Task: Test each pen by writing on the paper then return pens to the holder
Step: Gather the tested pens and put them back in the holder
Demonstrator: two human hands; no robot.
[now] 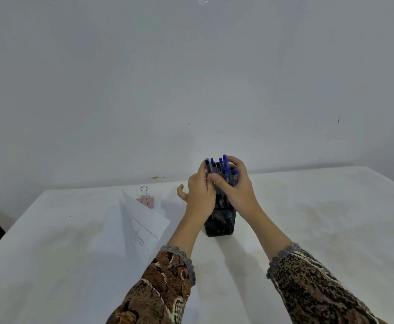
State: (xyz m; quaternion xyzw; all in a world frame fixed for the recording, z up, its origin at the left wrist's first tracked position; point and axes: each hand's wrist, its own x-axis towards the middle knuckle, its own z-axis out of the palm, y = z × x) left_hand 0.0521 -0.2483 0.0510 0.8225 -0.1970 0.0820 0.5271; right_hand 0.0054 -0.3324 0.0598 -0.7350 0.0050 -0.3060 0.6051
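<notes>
Black mesh pen holder (219, 224) stands mid-frame on the white tabletop (308, 218), blue and black pens (221, 168) upright inside; left hand (200, 190) and right hand (235, 187) both clasp the bunch; likely choosing one; next, lift a single pen clear toward the folded white paper (142, 226), lower left.

The pens (221, 170) at centre have blue and black caps on greyish barrels. The holder (219, 224) below them is black mesh. My left sleeve (163, 288) is brown with tan and cream batik motifs, my right sleeve (313, 284) darker, speckled black and cream. Both have grey lace cuffs (282, 254). The paper (142, 228) at left is white with dark print, the clip (147, 200) pink with silver handles. The table (320, 218) is white, the wall (191, 78) pale grey.
</notes>
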